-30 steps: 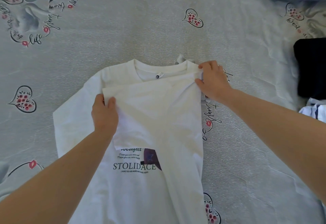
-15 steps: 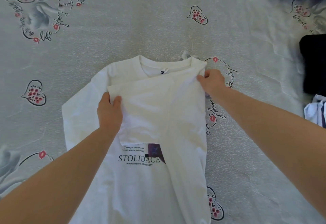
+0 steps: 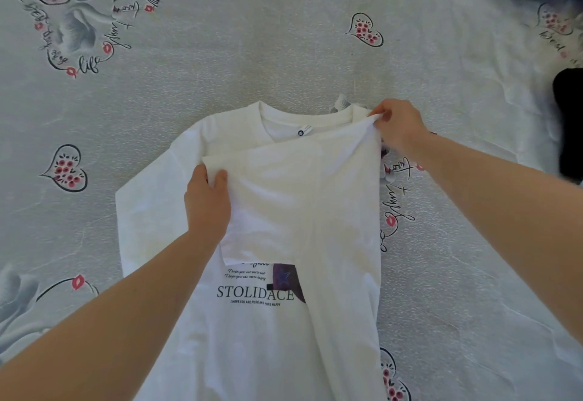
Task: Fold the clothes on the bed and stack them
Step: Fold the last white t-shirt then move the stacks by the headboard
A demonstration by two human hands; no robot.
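Head view
Shirt: the white long-sleeved shirt [image 3: 252, 331] lies print-up on the bed [image 3: 252, 63], collar away from me, its right side folded across the chest.
My left hand [image 3: 206, 203]: fingers curled, pinching the folded sleeve's edge mid-chest.
My right hand [image 3: 399, 126]: fingers pinching the fold at the right shoulder, beside the collar.
Right edge: dark folded garment [image 3: 569, 123] lies well apart from the shirt.

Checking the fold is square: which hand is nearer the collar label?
Left. The left hand grips the folded sleeve below-left of the collar label; the right hand is farther right.
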